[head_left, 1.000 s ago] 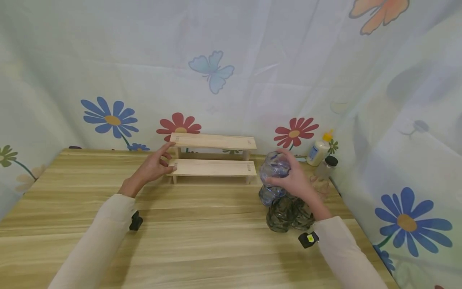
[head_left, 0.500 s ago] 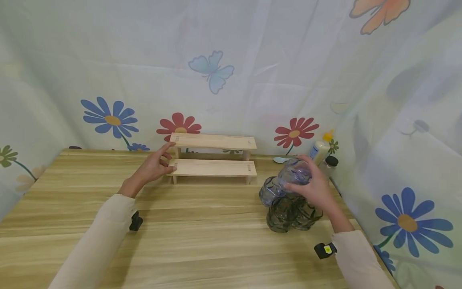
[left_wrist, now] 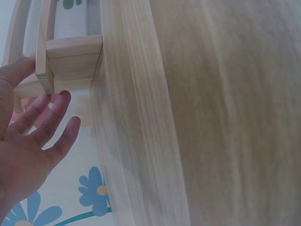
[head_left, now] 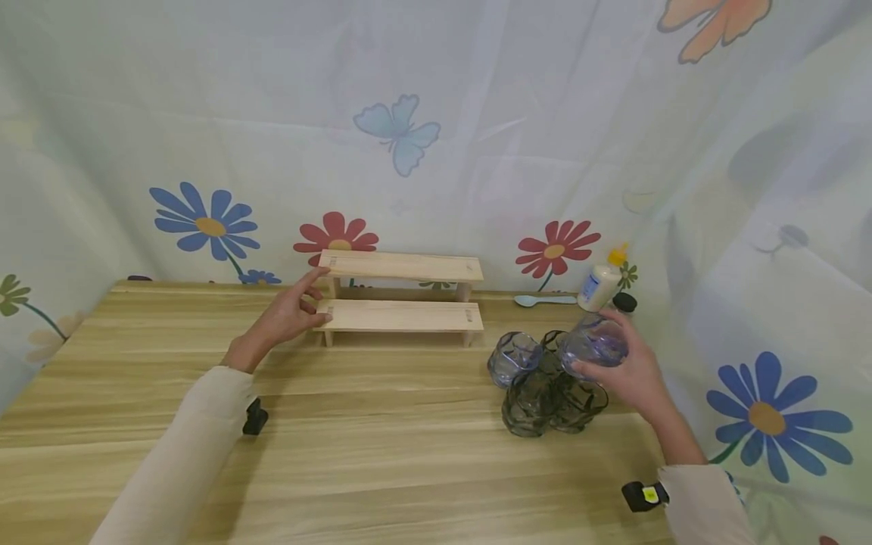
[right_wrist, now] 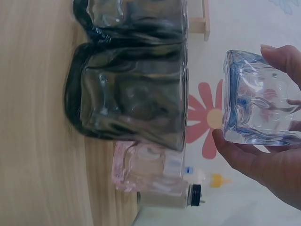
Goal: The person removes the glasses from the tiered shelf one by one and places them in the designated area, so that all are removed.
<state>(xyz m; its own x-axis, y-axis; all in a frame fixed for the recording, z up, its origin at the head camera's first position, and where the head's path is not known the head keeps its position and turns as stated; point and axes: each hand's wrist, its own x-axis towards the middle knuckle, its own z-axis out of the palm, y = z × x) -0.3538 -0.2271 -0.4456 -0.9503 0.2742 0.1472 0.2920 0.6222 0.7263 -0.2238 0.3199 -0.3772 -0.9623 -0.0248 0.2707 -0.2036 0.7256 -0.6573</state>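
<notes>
My right hand (head_left: 633, 371) holds a clear bluish glass (head_left: 591, 344) between thumb and fingers, raised above the table at the right. In the right wrist view this glass (right_wrist: 256, 101) is beside dark glasses (right_wrist: 131, 92). Below it in the head view stand several dark grey glasses (head_left: 527, 405) and another bluish glass (head_left: 512, 359). My left hand (head_left: 282, 314) touches the left end of a two-tier wooden shelf (head_left: 402, 316), thumb at the lower board and index finger by the upper one. Its other fingers (left_wrist: 61, 136) are loosely spread in the left wrist view.
A white glue bottle (head_left: 599, 286) with a yellow cap, a jar (right_wrist: 164, 199) with a black lid and a pale blue spoon (head_left: 545, 300) are at the back right. A pink glass (right_wrist: 150, 165) stands beyond the dark ones. A patterned curtain (head_left: 272, 136) hangs behind the table.
My right hand has carried the bluish glass to the right and nearer, over the dark glasses, exposing the spoon and glasses behind it. The left hand has stayed at the shelf.
</notes>
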